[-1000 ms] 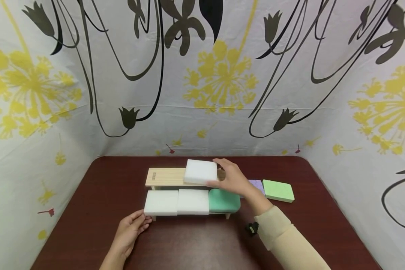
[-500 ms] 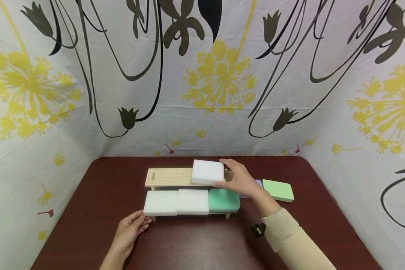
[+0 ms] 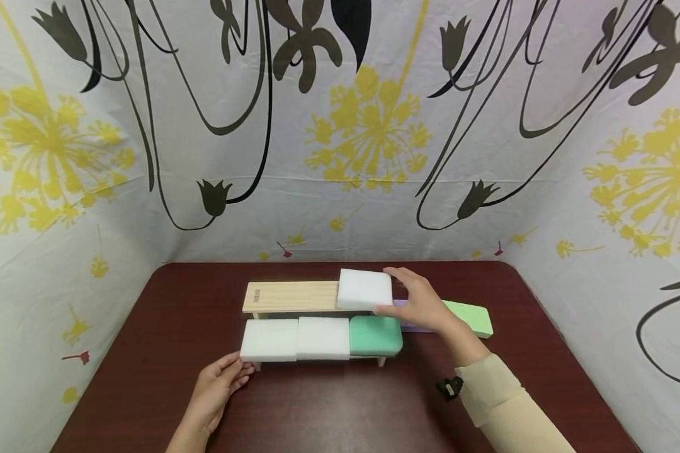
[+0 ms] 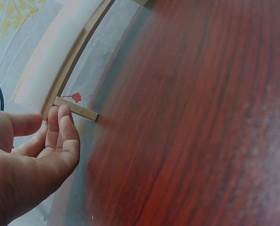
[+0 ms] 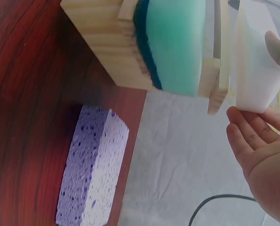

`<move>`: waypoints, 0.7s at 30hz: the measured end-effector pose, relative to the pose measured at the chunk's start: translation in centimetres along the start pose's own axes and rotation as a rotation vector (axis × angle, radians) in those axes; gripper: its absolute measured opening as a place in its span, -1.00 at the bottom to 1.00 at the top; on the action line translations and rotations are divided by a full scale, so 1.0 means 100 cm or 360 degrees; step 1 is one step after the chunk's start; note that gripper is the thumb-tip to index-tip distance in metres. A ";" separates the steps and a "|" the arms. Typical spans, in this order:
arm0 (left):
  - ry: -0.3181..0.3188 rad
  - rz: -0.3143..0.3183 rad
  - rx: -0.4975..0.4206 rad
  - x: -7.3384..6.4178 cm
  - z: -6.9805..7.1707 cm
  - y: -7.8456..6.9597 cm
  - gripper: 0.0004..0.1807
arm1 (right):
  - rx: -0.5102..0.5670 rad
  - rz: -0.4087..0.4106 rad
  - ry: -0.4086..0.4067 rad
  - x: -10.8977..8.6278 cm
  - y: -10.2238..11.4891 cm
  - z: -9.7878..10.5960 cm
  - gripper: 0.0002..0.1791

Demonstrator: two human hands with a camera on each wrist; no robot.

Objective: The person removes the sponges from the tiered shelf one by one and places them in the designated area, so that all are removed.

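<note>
Right-hand fingers (image 5: 245, 130) have moved the white block (image 3: 365, 289) rightward.

six sponges (image 3: 365, 289), two wooden shelf boards (image 3: 291, 296)

White sponge (image 5: 256, 66) looks smooth, matt, foam-like to me. Purple sponge (image 5: 90, 169): rough, pitted. Racks (image 3: 289, 297): bare grained wood, matt. Table (image 3: 340, 402): glossy, wood-grained. My sleeve (image 3: 504, 390): matt cloth.

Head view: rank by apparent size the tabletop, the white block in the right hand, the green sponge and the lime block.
1. Tabletop
2. Held white block and green sponge: they look about alike, so not ranked
3. Lime block: smallest as seen, though partly hidden
</note>
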State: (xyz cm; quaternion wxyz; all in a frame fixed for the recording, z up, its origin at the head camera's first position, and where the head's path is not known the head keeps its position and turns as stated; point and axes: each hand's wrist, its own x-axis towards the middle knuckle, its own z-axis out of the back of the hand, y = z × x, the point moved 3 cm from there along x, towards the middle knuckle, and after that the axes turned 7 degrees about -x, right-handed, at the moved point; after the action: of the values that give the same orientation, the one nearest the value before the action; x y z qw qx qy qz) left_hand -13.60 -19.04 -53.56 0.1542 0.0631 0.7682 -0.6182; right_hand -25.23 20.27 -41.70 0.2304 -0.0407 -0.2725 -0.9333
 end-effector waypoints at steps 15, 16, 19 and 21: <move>-0.0009 0.0001 -0.0007 0.000 0.000 0.001 -0.51 | 0.0006 0.0001 -0.0039 -0.014 -0.020 0.013 -0.02; -0.0009 0.0002 -0.0007 0.000 0.000 0.001 -0.51 | 0.0003 -0.0003 -0.0042 -0.015 -0.021 0.015 -0.02; -0.0004 0.0004 -0.0004 0.000 0.000 0.000 -0.51 | 0.0010 -0.0017 -0.0043 -0.018 -0.025 0.019 -0.02; -0.0001 0.0003 0.0004 0.000 0.000 0.000 -0.51 | 0.0016 -0.0019 -0.0041 -0.020 -0.028 0.021 -0.02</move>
State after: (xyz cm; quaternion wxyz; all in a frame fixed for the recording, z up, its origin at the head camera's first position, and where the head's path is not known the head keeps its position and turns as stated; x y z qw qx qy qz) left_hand -13.60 -19.08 -53.59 0.1549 0.0638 0.7673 -0.6190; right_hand -24.80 24.28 -41.65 0.2217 -0.0498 -0.2805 -0.9326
